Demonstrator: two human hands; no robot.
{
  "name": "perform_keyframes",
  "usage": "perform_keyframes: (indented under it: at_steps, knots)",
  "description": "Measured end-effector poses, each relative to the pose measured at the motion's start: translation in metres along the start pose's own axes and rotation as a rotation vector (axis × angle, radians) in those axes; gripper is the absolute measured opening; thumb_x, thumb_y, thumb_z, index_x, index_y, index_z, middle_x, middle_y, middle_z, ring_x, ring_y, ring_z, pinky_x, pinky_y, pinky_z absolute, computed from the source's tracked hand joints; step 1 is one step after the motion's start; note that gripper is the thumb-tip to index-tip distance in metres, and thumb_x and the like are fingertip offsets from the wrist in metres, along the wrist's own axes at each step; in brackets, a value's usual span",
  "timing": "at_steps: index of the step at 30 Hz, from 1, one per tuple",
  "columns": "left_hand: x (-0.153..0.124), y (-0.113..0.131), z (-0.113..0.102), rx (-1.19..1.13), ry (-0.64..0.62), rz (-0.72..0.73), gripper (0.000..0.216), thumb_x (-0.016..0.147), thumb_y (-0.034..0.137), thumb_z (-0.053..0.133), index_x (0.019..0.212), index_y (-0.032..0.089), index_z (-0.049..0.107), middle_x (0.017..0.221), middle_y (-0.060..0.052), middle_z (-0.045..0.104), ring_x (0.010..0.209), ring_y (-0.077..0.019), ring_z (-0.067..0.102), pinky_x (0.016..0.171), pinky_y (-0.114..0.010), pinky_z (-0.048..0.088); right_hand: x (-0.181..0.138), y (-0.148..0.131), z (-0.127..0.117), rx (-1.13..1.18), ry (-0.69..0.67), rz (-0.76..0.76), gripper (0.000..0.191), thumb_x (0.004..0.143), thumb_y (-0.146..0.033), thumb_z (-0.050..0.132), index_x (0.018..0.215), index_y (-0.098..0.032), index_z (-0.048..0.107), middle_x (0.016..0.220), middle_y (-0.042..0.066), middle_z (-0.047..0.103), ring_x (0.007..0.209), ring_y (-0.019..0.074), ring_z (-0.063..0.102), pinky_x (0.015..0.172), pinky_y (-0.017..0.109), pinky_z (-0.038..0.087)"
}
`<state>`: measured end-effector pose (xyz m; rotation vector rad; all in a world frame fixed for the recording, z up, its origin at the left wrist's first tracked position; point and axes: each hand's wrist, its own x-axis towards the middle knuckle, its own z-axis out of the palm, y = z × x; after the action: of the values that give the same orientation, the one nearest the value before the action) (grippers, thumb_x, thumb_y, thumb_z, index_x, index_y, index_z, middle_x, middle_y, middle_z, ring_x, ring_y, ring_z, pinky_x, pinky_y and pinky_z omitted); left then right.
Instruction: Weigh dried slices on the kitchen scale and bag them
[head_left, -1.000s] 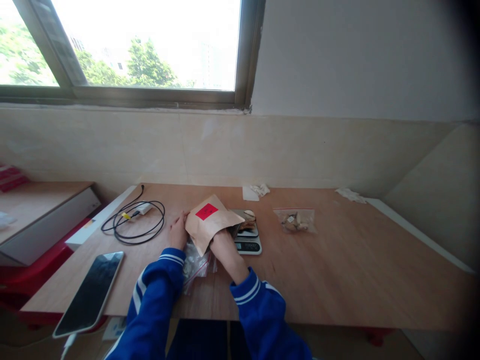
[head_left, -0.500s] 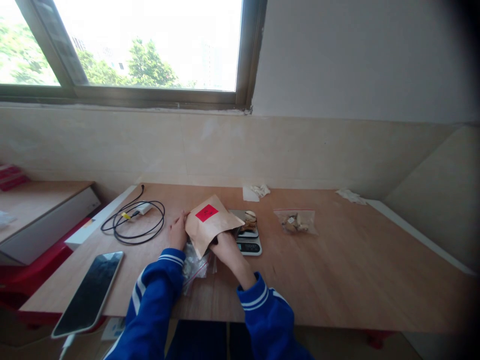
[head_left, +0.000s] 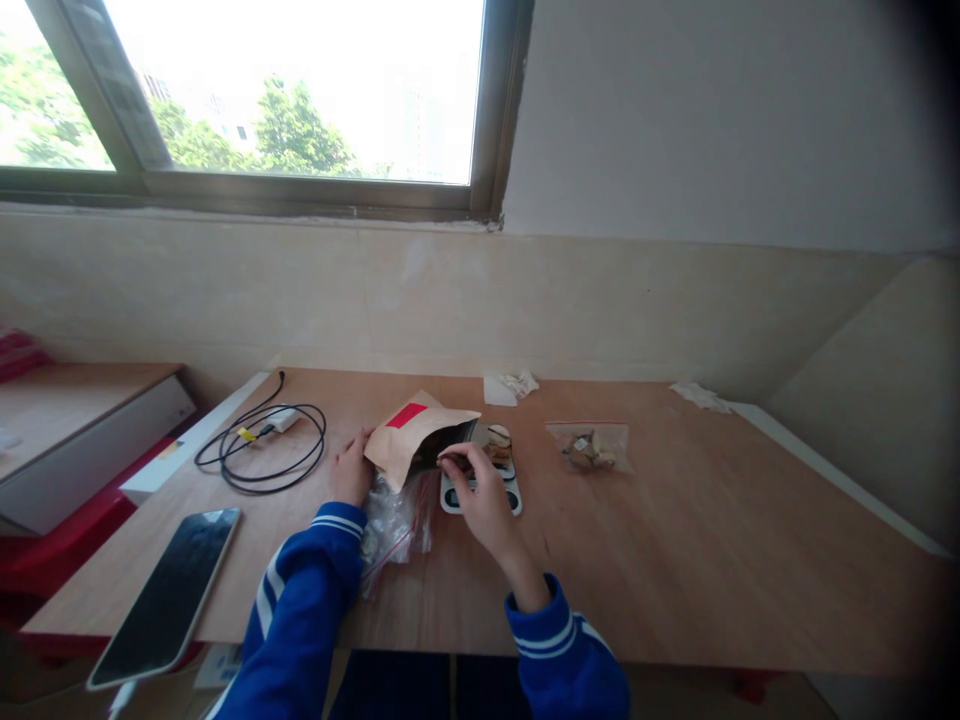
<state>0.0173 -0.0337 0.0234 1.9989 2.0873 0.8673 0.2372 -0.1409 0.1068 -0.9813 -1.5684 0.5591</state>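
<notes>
My left hand (head_left: pixel 351 470) grips the left edge of a brown paper bag (head_left: pixel 409 440) with a red label, holding it tilted with its mouth open to the right. My right hand (head_left: pixel 480 492) is just outside the bag's mouth, fingertips pinched on a small pale piece that I cannot name. Behind that hand a small kitchen scale (head_left: pixel 484 480) carries a few pale slices (head_left: pixel 499 440). Clear zip bags (head_left: pixel 394 525) lie under the paper bag, near my left wrist.
A clear zip bag of pale pieces (head_left: pixel 590 445) lies right of the scale. A coiled black cable with a white charger (head_left: pixel 262 445) and a phone (head_left: pixel 165 595) sit at the left. Crumpled tissues (head_left: pixel 510 385) lie near the wall. A lower table (head_left: pixel 75 420) stands left.
My right hand has come out of the paper bag and now sits at its mouth with pinched fingers. The bag has tipped lower. My left hand has kept its hold.
</notes>
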Motion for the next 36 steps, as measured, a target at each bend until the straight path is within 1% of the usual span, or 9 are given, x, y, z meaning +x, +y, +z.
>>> perform_keyframes:
  at_steps: [6,10,14,19,25,27,31,33,36]
  knots:
    - [0.000,0.000,0.000,-0.033,0.023,-0.013,0.043,0.084,0.015,0.041,0.124,0.024,0.053,0.119,-0.009,0.064,0.117,-0.0259,0.051,0.095,-0.039,0.036,-0.004,0.028,-0.017,0.158,0.304,0.170,0.022,0.089,-0.037,0.049,0.099,-0.019,0.058,0.095,0.007,0.064,0.086,0.0189,0.062,0.078,0.033,0.049]
    - [0.002,-0.002,0.002,0.014,0.038,-0.054,0.038,0.085,0.018,0.042,0.121,0.020,0.055,0.112,-0.011,0.065,0.114,-0.0267,0.053,0.093,-0.038,0.039,-0.004,0.053,-0.033,0.210,0.394,0.272,0.029,0.086,-0.040,0.050,0.099,-0.017,0.061,0.098,0.009,0.066,0.088,0.0209,0.063,0.078,0.035,0.050]
    - [0.005,-0.005,0.004,0.070,0.044,-0.091,0.035,0.089,0.028,0.038,0.116,0.015,0.057,0.105,-0.014,0.066,0.109,-0.0285,0.056,0.090,-0.039,0.041,-0.007,0.070,-0.047,0.181,0.403,0.348,0.027,0.082,-0.038,0.051,0.093,-0.017,0.064,0.098,0.009,0.067,0.089,0.0224,0.062,0.074,0.034,0.049]
    - [0.008,-0.007,0.005,0.023,0.108,-0.094,0.041,0.091,0.043,0.033,0.105,0.014,0.059,0.095,-0.013,0.067,0.097,-0.0278,0.060,0.082,-0.038,0.044,-0.011,0.078,-0.048,0.117,0.381,0.379,0.023,0.078,-0.030,0.047,0.083,-0.017,0.064,0.090,0.007,0.067,0.085,0.0220,0.061,0.071,0.031,0.047]
    - [0.011,-0.012,0.007,-0.067,0.164,-0.083,0.042,0.089,0.048,0.032,0.091,0.015,0.059,0.087,-0.012,0.065,0.085,-0.0258,0.061,0.074,-0.036,0.045,-0.014,0.079,-0.038,0.103,0.309,0.367,0.025,0.078,-0.028,0.040,0.081,-0.018,0.063,0.083,0.005,0.065,0.077,0.0203,0.058,0.066,0.030,0.045]
    - [0.012,-0.013,0.008,-0.064,0.169,-0.078,0.041,0.089,0.049,0.033,0.089,0.016,0.058,0.085,-0.011,0.064,0.084,-0.0254,0.061,0.073,-0.035,0.045,-0.015,0.078,-0.036,0.058,0.333,0.340,0.024,0.079,-0.028,0.038,0.079,-0.019,0.060,0.083,0.004,0.063,0.078,0.0197,0.056,0.067,0.029,0.044]
    - [0.012,-0.014,0.008,-0.054,0.173,-0.067,0.040,0.089,0.049,0.032,0.085,0.017,0.056,0.083,-0.010,0.063,0.082,-0.0252,0.060,0.072,-0.035,0.044,-0.018,0.076,-0.034,-0.013,0.454,0.292,0.018,0.080,-0.027,0.035,0.073,-0.021,0.050,0.078,0.002,0.050,0.075,0.0175,0.051,0.067,0.028,0.041]
    - [0.011,-0.014,0.008,-0.052,0.167,-0.063,0.040,0.089,0.050,0.032,0.083,0.017,0.055,0.082,-0.010,0.062,0.082,-0.0253,0.060,0.072,-0.035,0.044,-0.019,0.075,-0.034,-0.019,0.458,0.278,0.018,0.083,-0.027,0.032,0.072,-0.022,0.046,0.076,0.001,0.046,0.072,0.0167,0.049,0.065,0.027,0.040]
    - [0.011,-0.015,0.008,-0.053,0.156,-0.066,0.041,0.089,0.050,0.032,0.082,0.017,0.055,0.080,-0.010,0.062,0.081,-0.0251,0.059,0.072,-0.035,0.044,-0.016,0.075,-0.033,-0.075,0.410,0.271,0.026,0.089,-0.034,0.032,0.069,-0.022,0.044,0.072,0.000,0.045,0.070,0.0170,0.048,0.065,0.028,0.039]
